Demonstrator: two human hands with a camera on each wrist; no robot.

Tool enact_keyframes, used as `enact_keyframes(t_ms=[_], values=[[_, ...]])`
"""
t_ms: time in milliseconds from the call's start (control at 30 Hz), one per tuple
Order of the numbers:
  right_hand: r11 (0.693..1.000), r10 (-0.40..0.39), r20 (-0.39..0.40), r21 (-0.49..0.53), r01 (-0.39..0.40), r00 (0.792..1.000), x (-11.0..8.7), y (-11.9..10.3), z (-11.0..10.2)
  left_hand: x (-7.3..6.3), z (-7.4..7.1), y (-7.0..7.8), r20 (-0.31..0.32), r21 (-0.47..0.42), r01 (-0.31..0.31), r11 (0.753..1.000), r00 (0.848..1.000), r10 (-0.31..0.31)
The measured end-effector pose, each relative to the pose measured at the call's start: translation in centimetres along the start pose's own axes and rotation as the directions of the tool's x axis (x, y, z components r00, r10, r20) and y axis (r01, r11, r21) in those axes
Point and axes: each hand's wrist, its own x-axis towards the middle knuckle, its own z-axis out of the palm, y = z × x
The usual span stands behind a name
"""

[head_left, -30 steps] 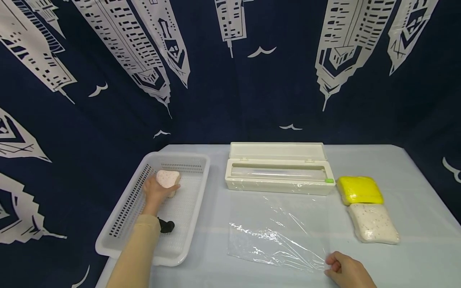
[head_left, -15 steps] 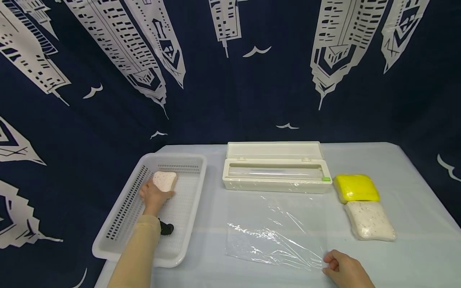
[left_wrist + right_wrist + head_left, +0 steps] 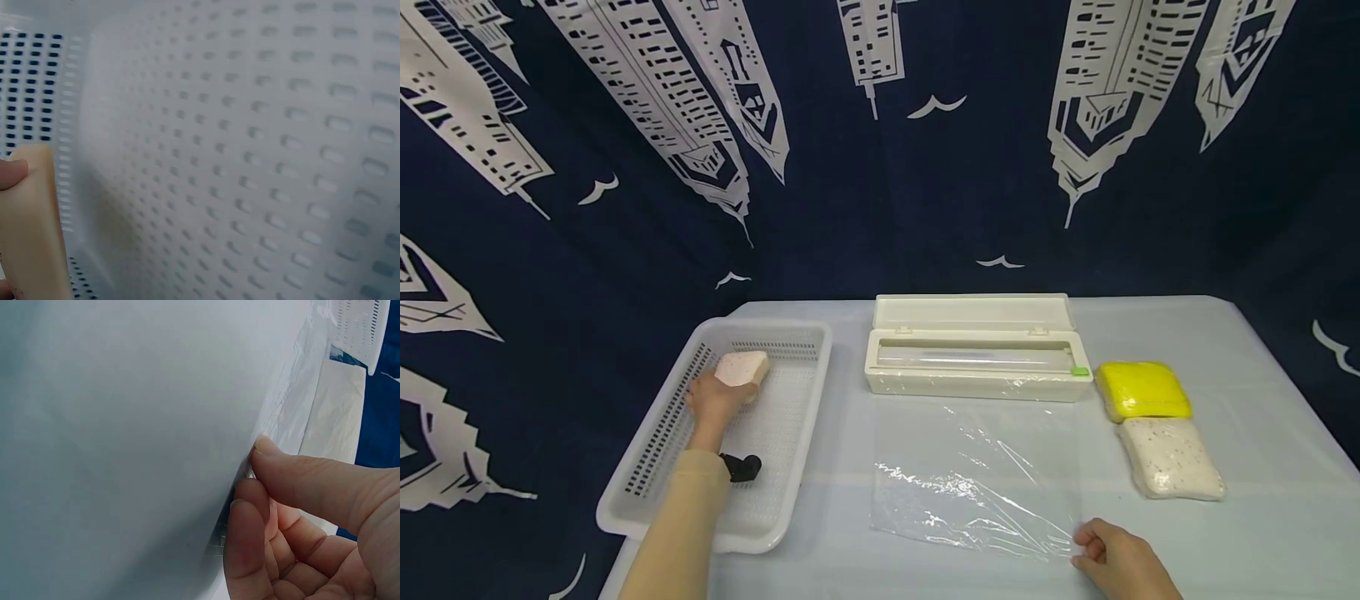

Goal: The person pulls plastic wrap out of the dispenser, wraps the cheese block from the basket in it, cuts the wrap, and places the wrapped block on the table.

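In the head view my left hand (image 3: 713,406) grips a pale speckled slab (image 3: 743,367), shaped like a slice of bread, inside the white basket (image 3: 811,417). The left wrist view shows the slab's smooth cream edge (image 3: 40,219) with a thumb on it. My right hand (image 3: 1126,558) pinches the near right corner of a sheet of clear plastic wrap (image 3: 970,483). That sheet runs from the cream wrap dispenser (image 3: 977,386), whose lid stands up, over the table. Up close, the right wrist view has the film (image 3: 284,412) between thumb and fingers.
Right of the dispenser lie a yellow film-covered block (image 3: 1142,390) and, touching it, a white speckled film-covered block (image 3: 1172,458). A black device (image 3: 742,468) sits at my left wrist. Behind the pale table (image 3: 1247,400) hangs a dark blue printed curtain (image 3: 925,192).
My left hand has shifted slightly toward the basket's left side, and the slab with it. The right hand keeps its pinch on the film corner. The head view has shifted a little.
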Motion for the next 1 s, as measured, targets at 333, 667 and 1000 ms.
enact_keyframes(t_ms=[333, 667, 1000], values=[[1.000, -0.006, -0.004, 0.001, 0.006, 1.000, -0.3, -0.2, -0.3, -1.8, -2.0, 3.8, -0.135, -0.173, -0.182, 0.968, 0.978, 0.159], [1.000, 0.007, -0.005, 0.010, -0.007, 1.000, 0.1, 0.2, 0.1, -5.9, -3.5, 8.0, -0.195, -0.216, -0.432, 0.876, 0.898, 0.395], [1.000, 0.002, -0.009, 0.019, -0.002, 1.000, 0.2, 0.4, 0.2, -10.2, -1.5, 11.1, -0.113, -0.305, -0.639, 0.706, 0.760, 0.640]])
